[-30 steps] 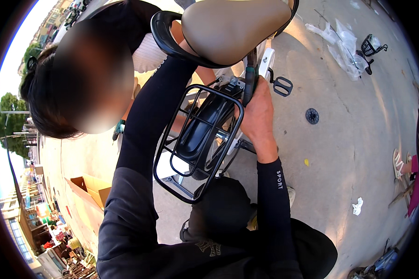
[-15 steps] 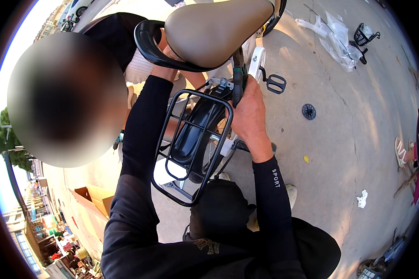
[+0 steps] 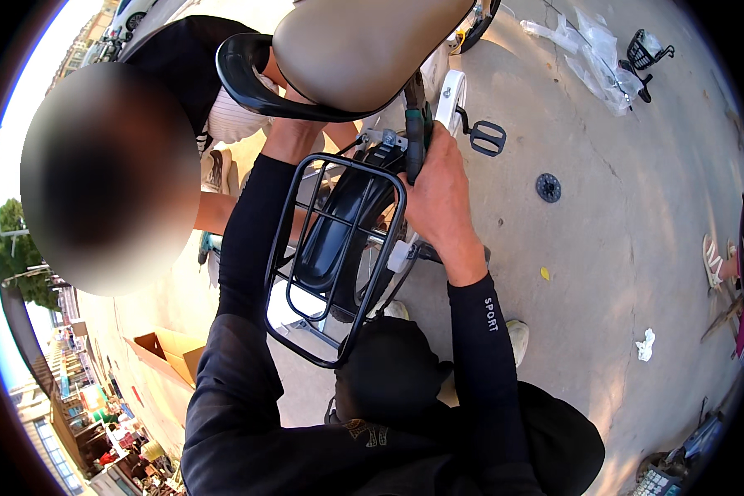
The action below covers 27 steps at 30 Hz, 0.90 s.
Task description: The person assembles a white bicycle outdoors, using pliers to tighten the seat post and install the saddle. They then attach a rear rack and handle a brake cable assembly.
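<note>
A small bicycle stands before me, with a brown saddle at the top and a black loop behind the saddle. My right hand is closed around a dark, thick-handled tool with green trim, beside the white frame; what its tip touches is hidden under the saddle. My left hand reaches up beneath the saddle's loop, its fingers mostly covered. Below lie the black rear rack and the black mudguard over the rear wheel.
Another person in a dark top crouches at the left, one forearm reaching behind the rack. A pedal sticks out right. On the ground are a black disc, clear plastic wrap, a basket and a cardboard box.
The saddle and rack have shifted slightly left in view. The other person's head has moved a little, and their forearm now shows more. My right hand keeps hold of the tool.
</note>
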Each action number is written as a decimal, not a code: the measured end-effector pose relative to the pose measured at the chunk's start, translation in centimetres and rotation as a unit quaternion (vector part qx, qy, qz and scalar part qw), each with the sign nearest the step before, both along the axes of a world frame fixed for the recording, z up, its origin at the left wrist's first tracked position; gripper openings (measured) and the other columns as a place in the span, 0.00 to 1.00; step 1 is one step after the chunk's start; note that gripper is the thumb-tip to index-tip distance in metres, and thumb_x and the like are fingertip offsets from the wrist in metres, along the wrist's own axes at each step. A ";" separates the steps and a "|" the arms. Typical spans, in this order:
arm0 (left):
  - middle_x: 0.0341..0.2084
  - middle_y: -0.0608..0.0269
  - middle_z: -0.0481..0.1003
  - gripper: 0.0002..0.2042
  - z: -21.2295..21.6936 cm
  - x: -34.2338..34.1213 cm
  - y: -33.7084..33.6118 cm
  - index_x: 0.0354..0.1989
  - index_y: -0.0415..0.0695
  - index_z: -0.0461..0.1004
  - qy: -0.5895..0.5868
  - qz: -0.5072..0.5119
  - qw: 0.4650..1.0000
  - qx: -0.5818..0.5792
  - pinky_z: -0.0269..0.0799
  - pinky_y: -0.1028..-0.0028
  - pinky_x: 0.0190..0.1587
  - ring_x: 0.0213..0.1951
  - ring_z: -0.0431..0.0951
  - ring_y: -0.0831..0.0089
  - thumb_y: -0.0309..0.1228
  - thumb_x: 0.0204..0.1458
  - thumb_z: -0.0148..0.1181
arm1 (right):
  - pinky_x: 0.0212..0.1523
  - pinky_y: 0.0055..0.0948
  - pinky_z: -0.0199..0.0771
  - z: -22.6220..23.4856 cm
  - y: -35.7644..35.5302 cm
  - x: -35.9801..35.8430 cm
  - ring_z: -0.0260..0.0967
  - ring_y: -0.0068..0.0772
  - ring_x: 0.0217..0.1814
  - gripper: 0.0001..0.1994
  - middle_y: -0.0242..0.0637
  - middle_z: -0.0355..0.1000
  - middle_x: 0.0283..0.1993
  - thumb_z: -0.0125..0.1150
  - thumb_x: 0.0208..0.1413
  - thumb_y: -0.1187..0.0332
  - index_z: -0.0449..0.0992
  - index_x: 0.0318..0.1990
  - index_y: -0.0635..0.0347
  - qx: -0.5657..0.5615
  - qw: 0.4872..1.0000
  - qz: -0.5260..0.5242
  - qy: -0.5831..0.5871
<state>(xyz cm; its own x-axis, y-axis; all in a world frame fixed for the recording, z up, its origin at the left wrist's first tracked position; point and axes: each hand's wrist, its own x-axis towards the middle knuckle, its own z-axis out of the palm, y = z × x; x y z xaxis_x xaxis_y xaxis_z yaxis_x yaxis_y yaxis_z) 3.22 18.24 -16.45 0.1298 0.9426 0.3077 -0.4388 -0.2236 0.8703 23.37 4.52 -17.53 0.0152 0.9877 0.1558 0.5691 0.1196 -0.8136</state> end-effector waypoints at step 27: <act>0.40 0.62 0.82 0.17 10.4 -2.2 -0.8 0.51 0.43 0.80 0.539 0.076 0.779 0.312 0.75 0.67 0.48 0.43 0.81 0.65 0.35 0.55 0.72 | 0.61 0.47 0.70 0.5 0.3 -0.7 0.65 0.62 0.61 0.42 0.59 0.65 0.57 0.71 0.47 0.70 0.54 0.67 0.75 -0.045 0.999 0.017 0.001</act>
<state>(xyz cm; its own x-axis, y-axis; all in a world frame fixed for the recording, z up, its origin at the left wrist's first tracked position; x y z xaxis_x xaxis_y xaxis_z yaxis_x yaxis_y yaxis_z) 1.06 17.40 -6.05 0.5311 0.6827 0.5019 0.5435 -0.7289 0.4164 22.68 4.84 -16.99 -0.0181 0.9977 0.0660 0.5647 0.0647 -0.8228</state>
